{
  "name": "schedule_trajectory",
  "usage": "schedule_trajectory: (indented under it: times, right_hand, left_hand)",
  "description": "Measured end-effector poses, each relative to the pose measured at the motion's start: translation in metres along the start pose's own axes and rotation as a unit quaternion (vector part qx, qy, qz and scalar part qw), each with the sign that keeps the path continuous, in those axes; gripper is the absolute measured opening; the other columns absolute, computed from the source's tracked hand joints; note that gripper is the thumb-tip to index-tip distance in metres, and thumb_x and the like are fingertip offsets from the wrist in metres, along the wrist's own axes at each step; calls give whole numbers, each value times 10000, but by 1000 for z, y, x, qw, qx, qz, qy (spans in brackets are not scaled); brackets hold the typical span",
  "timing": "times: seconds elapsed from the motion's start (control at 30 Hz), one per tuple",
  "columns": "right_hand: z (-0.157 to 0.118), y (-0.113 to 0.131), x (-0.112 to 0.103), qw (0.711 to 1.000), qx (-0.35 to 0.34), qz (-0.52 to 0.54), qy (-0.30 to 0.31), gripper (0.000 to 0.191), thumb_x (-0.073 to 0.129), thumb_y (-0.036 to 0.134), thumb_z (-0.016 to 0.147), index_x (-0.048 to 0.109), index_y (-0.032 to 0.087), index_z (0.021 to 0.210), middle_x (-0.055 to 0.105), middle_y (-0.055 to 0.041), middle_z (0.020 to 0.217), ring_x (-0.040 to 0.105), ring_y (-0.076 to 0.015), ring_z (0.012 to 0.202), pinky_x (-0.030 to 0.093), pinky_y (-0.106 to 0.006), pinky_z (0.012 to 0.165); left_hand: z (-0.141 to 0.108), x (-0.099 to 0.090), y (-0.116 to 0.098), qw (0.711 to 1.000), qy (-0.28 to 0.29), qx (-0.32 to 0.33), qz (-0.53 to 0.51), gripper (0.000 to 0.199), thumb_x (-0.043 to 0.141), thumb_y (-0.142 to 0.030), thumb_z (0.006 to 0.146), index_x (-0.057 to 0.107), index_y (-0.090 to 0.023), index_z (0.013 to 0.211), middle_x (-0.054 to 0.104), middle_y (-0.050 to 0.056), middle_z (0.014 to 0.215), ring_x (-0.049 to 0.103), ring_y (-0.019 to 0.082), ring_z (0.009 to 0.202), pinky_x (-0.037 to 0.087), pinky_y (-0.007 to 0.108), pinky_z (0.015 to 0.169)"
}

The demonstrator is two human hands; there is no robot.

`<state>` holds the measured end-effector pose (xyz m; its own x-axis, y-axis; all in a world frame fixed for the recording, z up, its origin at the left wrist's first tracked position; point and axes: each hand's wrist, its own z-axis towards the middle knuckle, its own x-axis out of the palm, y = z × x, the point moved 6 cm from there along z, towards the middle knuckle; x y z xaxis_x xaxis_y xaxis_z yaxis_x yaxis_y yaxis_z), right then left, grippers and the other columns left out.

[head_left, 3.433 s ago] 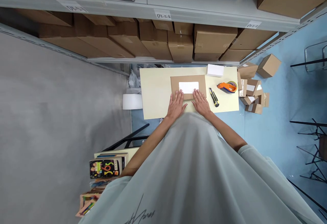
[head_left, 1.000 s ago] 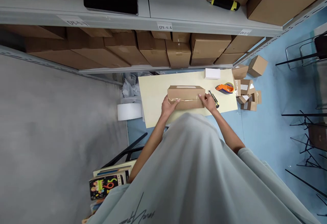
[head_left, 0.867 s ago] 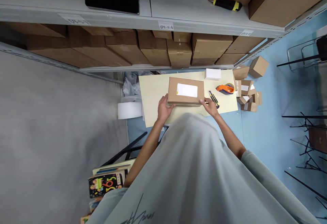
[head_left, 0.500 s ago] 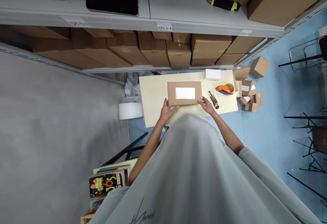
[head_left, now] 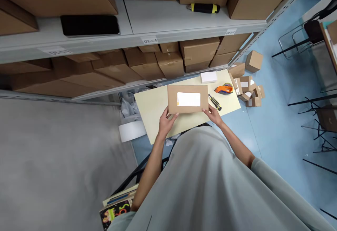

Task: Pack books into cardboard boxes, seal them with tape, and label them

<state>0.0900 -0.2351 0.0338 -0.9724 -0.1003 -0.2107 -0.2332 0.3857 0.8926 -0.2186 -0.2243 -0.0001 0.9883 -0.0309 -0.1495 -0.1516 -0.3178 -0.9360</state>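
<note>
Between my two hands is a brown cardboard box (head_left: 188, 110) with a white label (head_left: 188, 99) on its upper face. My left hand (head_left: 165, 123) grips its near left corner, thumb along the front edge. At the near right corner, my right hand (head_left: 212, 114) closes on the box, fingers partly hidden beneath it. The box is held above a pale yellow tabletop (head_left: 151, 113). Just right of it lie a black and yellow utility knife (head_left: 215, 102) and an orange tape dispenser (head_left: 224, 89). Behind them sits a white box or stack of labels (head_left: 209, 77).
A shelf rack (head_left: 147, 31) full of cartons crosses the far side, bearing a black phone (head_left: 90, 25) and another utility knife (head_left: 204, 8). Small cartons (head_left: 246, 85) pile on the floor at right. Books (head_left: 117, 210) stand at lower left, beside a grey wall (head_left: 58, 160).
The labelled box has come up nearer to me in both hands and looks larger. My view has turned, so the table and shelf now appear slanted.
</note>
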Motion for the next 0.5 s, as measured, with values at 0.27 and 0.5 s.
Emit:
schedule_trajectory:
  times: [0.27,0.5]
  right_hand:
    - [-30,-10,-23,997,-22,4,-80,925,827,739,838,647,256,1607,620,-103,1665,529,-358,1593,479,-553,1306]
    - [-31,-10,-36,985,-78,-57,-145,710,804,643,899,737,282,1507,580,-115,1700,503,-336,1615,501,-525,1282]
  left_hand:
    - [-7,21,25,999,30,-10,24,742,898,-357,793,551,-211,1433,679,204,1545,684,318,1433,538,539,1236]
    - [-26,20,14,991,-53,12,122,613,940,-316,784,564,-268,1265,760,151,1390,711,341,1377,557,555,1185]
